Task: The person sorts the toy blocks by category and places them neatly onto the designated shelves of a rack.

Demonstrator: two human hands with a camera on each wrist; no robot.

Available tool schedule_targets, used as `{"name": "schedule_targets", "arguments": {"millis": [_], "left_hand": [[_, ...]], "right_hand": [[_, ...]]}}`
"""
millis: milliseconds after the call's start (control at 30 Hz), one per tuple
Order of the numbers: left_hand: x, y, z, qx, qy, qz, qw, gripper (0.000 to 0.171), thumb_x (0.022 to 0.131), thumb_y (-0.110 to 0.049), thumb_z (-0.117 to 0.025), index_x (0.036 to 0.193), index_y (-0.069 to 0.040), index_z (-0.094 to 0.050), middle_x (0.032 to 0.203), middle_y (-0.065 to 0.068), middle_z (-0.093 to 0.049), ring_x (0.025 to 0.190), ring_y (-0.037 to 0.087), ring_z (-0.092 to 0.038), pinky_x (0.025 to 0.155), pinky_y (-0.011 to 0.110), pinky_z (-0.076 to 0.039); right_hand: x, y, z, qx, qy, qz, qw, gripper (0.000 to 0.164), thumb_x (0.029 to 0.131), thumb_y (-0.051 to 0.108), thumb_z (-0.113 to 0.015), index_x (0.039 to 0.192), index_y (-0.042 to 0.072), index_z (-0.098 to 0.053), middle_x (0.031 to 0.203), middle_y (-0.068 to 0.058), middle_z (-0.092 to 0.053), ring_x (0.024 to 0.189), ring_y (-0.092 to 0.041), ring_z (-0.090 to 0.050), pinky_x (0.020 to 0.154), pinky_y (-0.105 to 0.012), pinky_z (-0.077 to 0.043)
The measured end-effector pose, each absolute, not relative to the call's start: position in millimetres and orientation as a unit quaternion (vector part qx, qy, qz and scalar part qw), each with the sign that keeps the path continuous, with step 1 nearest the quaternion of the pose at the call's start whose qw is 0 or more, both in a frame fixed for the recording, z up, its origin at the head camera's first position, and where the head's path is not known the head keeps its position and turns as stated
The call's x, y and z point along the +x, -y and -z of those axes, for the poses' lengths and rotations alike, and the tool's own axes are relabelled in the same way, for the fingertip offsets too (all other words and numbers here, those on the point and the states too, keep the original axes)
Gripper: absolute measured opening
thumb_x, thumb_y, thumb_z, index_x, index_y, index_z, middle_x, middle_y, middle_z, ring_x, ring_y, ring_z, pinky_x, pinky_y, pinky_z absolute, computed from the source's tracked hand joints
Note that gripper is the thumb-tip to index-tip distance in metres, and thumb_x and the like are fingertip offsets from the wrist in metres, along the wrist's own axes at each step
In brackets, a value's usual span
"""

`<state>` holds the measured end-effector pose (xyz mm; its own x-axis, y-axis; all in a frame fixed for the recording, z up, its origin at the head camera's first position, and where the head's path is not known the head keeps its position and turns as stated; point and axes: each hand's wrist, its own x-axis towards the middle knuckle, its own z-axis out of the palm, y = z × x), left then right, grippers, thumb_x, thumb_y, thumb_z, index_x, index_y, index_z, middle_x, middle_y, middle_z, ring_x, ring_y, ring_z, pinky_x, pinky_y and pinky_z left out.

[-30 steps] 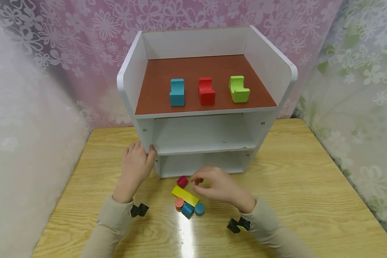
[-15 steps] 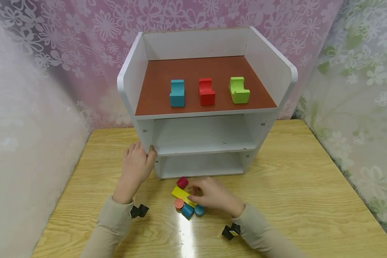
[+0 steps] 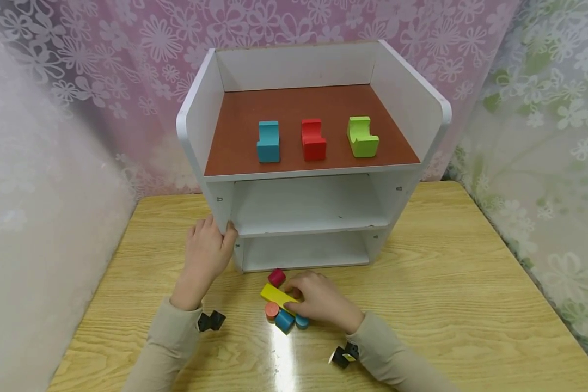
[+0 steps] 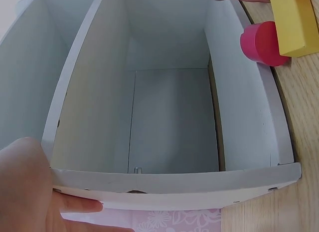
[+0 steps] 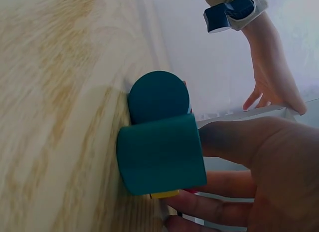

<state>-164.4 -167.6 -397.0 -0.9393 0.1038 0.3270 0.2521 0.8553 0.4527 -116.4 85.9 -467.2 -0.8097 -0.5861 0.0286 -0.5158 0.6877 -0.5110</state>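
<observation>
My left hand (image 3: 207, 247) grips the left side panel of a small white shelf unit (image 3: 313, 231), thumb on the inner side and fingers outside. On the table in front of it, my right hand (image 3: 320, 299) pinches a yellow rectangular block (image 3: 274, 294) near its right end, part of which the fingers hide. Close to the block lie a dark red cylinder (image 3: 276, 277), an orange cylinder (image 3: 271, 310) and two blue cylinders. One blue cylinder (image 3: 285, 321) lies on its side; the other blue cylinder (image 3: 301, 322) is partly covered by my hand.
On the unit's brown top stand a blue notched block (image 3: 269, 151), a red notched block (image 3: 314, 150) and a green notched block (image 3: 364, 146) in a row. The unit stands on a wooden table (image 3: 470, 305), with flowered curtains (image 3: 274, 22) behind.
My right hand has moved left and toward me, from beside the dark red cylinder down onto the yellow block, and its fingers have closed around it. The left hand stays put.
</observation>
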Motion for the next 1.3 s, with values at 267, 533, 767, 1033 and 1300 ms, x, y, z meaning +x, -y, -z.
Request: {"name": "schedule_targets", "arguments": {"millis": [267,533,767,1033,1300], "left_hand": [[-164.3,167.5,397.3,-0.092,0.953,0.249,0.149,0.039,0.103,-0.034,-0.033,0.116,-0.004,-0.054,0.099,0.016,-0.059,0.103,0.043,-0.054,0.093,0.058,-0.037],[-164.8,166.9,397.5,-0.091,0.952,0.246,0.156,0.036,0.103,-0.034,-0.034,0.109,-0.006,-0.054,0.096,0.015,-0.058,0.102,0.042,-0.054,0.092,0.058,-0.037],[-166.0,166.7,397.9,-0.088,0.953,0.243,0.156,0.036,0.103,-0.034,-0.034,0.108,-0.005,-0.055,0.094,0.015,-0.058,0.099,0.041,-0.055,0.089,0.057,-0.038],[-167.1,167.2,398.2,-0.088,0.953,0.246,0.154,0.037,0.103,-0.034,-0.034,0.111,-0.004,-0.055,0.096,0.015,-0.058,0.101,0.042,-0.054,0.091,0.058,-0.038],[-167.4,166.3,397.8,-0.086,0.954,0.247,0.148,0.038,0.103,-0.035,-0.033,0.11,-0.004,-0.055,0.099,0.015,-0.058,0.103,0.042,-0.053,0.094,0.058,-0.036]], "right_hand": [[-116.6,-81.8,467.9,-0.303,-0.92,0.242,0.063,0.026,0.082,0.033,-0.078,0.103,0.016,-0.076,0.07,0.01,-0.054,0.071,-0.009,-0.047,0.067,-0.027,-0.038],[-116.4,-77.6,467.9,-0.299,-0.921,0.241,0.068,0.023,0.08,0.027,-0.075,0.102,0.017,-0.077,0.073,0.01,-0.057,0.073,-0.011,-0.048,0.067,-0.028,-0.038],[-114.3,-74.4,466.4,-0.284,-0.929,0.228,0.07,0.024,0.078,0.027,-0.076,0.101,0.017,-0.076,0.082,0.012,-0.06,0.076,-0.012,-0.048,0.067,-0.03,-0.038],[-112.6,-70.4,465.4,-0.28,-0.935,0.21,0.051,0.024,0.076,0.026,-0.076,0.097,0.016,-0.076,0.081,0.009,-0.059,0.073,-0.011,-0.046,0.064,-0.028,-0.038],[-113.9,-69.3,464.5,-0.284,-0.934,0.212,0.045,0.022,0.073,0.025,-0.079,0.092,0.013,-0.075,0.078,0.009,-0.057,0.069,-0.01,-0.046,0.062,-0.026,-0.037]]}}
